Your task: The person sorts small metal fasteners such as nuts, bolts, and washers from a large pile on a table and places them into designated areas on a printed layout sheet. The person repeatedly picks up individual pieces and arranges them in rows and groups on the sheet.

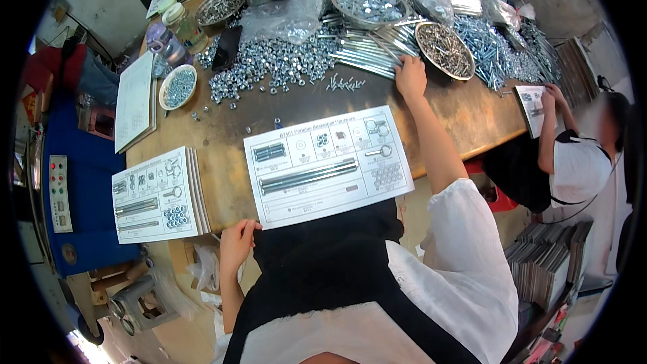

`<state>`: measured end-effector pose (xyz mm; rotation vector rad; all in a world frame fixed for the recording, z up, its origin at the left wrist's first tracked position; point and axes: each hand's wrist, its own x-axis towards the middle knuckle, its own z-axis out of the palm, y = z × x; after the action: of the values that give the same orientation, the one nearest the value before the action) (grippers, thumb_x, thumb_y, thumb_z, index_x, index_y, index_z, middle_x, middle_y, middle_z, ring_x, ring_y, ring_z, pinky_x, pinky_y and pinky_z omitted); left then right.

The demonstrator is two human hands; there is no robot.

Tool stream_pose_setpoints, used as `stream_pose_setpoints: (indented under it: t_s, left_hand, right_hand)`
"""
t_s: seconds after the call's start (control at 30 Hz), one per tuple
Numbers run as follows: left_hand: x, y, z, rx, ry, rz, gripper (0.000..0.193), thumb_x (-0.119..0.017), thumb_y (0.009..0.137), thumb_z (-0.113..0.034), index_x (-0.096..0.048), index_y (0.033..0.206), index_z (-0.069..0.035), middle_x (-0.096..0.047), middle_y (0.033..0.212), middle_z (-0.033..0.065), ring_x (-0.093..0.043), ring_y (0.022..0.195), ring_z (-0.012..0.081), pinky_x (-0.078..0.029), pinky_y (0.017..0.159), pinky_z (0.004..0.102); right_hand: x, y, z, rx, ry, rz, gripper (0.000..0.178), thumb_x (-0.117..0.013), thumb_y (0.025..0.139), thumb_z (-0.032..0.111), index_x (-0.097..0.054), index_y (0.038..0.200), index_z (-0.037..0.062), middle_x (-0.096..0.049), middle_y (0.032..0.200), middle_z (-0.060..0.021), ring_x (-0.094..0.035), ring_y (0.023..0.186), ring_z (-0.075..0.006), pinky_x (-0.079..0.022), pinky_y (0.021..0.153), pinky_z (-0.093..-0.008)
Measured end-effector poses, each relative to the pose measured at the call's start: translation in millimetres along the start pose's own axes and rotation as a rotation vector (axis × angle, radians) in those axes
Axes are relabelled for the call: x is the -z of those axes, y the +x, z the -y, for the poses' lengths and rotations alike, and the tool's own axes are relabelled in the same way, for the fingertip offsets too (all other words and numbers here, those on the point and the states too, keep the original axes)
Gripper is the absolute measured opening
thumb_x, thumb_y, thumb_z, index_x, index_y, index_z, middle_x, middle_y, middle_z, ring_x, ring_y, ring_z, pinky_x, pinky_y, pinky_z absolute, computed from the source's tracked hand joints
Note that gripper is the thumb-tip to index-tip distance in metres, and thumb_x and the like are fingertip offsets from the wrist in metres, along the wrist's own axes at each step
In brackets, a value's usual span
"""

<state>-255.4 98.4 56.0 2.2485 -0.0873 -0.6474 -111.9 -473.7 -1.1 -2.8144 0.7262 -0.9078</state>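
Observation:
A white printed hardware card (pixel 317 212) with pictures of bolts, nuts and rings lies at the table's front edge in front of me. My left hand (pixel 237 244) is closed at its near left corner, thumb and fingers by the edge. Stretched forward, my right hand (pixel 410 78) is at the near end of a pile of long silver metal rods (pixel 367 61). Its fingers are curled down round a rod end, partly hidden. Right beside that hand stands a steel bowl of small bolts (pixel 445 50). A few small screws (pixel 345 83) lie left of the rods.
Loose nuts (pixel 283 64) spread across the table, with a dark phone (pixel 227 48) among them. Bottles (pixel 168 44) and a white bowl of small parts (pixel 178 87) stand left. A stack of similar cards (pixel 158 195) sits near left. Another person (pixel 579 162) works at right.

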Motion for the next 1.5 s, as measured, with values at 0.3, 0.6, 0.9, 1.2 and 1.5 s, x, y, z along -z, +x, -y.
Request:
stream_pose_setpoints:
  t_s: [0.3, 0.6, 0.9, 1.2, 1.5]
  left_hand:
    - [-5, -11, 2, -0.12, 0.056, -0.164, 0.02, -0.058, 0.1, -0.018, -0.073, 0.1, -0.005, -0.064, 0.068, 0.0095, -0.063, 0.059, 0.019, -0.049, 0.059, 0.0327]
    - [-3, 11, -8, -0.227, 0.059, -0.277, 0.012, -0.064, 0.097, -0.014, -0.072, 0.102, -0.008, -0.063, 0.076, 0.0081, -0.06, 0.063, 0.0196, -0.047, 0.06, 0.0312]
    - [-34, 18, -9, -0.364, 0.165, -0.277, 0.028, -0.076, 0.087, -0.012, -0.071, 0.114, -0.016, -0.055, 0.083, 0.0024, -0.055, 0.062, 0.0152, -0.045, 0.057, 0.0292]
    - [-33, 22, -7, -0.359, 0.143, -0.29, 0.03, -0.077, 0.085, -0.009, -0.073, 0.114, -0.014, -0.053, 0.081, 0.0022, -0.048, 0.058, 0.0126, -0.042, 0.055, 0.0266]
    - [-20, 35, -9, -0.312, 0.01, -0.158, 0.021, -0.077, 0.086, -0.011, -0.074, 0.106, -0.013, -0.056, 0.082, 0.0012, -0.052, 0.061, 0.0124, -0.043, 0.058, 0.0265]
  right_hand:
    - [42, -30, 36, -0.144, 0.46, 0.09, 0.015, -0.064, 0.095, 0.014, -0.068, 0.108, 0.0077, -0.07, 0.1, -0.0124, -0.067, 0.085, -0.0307, -0.052, 0.073, -0.0405]
    - [140, -224, 163, 0.578, 0.752, 0.428, 0.019, -0.075, 0.083, 0.012, -0.071, 0.102, 0.0123, -0.065, 0.086, -0.0022, -0.064, 0.078, -0.0219, -0.051, 0.067, -0.0353]
    - [139, -234, 165, 0.566, 0.761, 0.411, 0.017, -0.075, 0.084, 0.01, -0.073, 0.1, 0.0115, -0.065, 0.088, -0.0015, -0.062, 0.078, -0.0193, -0.051, 0.067, -0.032]
    - [168, -223, 110, 0.042, 0.665, 0.641, 0.018, -0.076, 0.083, 0.005, -0.072, 0.101, 0.0076, -0.063, 0.091, -0.007, -0.063, 0.083, -0.0221, -0.052, 0.069, -0.0322]
    - [165, -219, 109, -0.008, 0.709, 0.622, 0.014, -0.075, 0.085, 0.006, -0.072, 0.099, 0.0071, -0.063, 0.089, -0.0068, -0.061, 0.075, -0.0191, -0.052, 0.067, -0.031]
